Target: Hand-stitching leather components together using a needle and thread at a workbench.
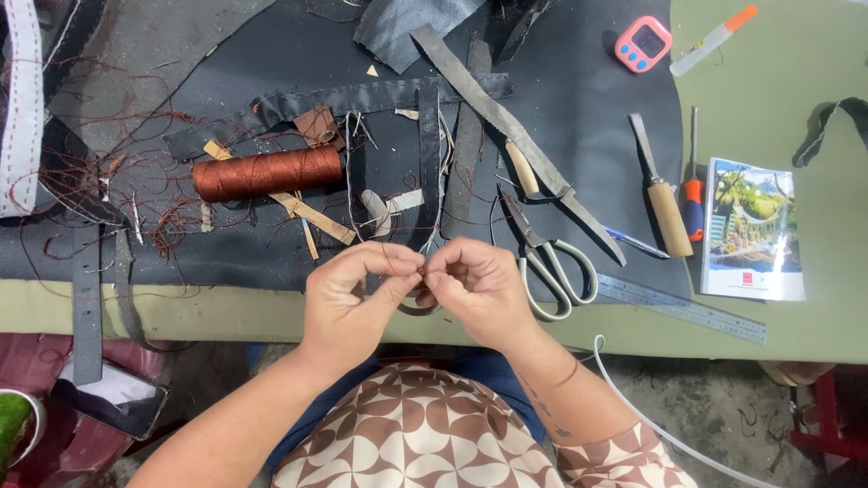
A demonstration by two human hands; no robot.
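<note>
So I'm watching the head cam from my end and both hands are bunching up right at the table (796, 136) edge, over the dark mat (579, 99). The left hand (348, 298) is curling in with thumb and forefinger pressed together, and the right hand (479, 289) is doing the same, pinching something tiny and reddish-brown between the fingertips (422, 271). I can't tell exactly what it is, looks like a thread end or a knot, and a dark strap (429, 163) is running up the mat from just above the pinch. What's worrying me: that pinch is sitting right over the edge, so if the grip is slipping even a bit the little piece is dropping into the lap or onto the floor and good luck finding it. The loose rust-coloured threads (154, 226) are lying all over the left side, so they could be snagging a wrist or tangling into whatever's being worked. The thread spool (267, 173) is lying on its side, so a tug on its line might set it rolling. The scissors (542, 258) are sitting just beside the right hand with the blades pointing away, fine for now, but an elbow swing could be knocking them, or the chisel (662, 194) further right. The ruler (683, 309) is near the edge too.
</note>
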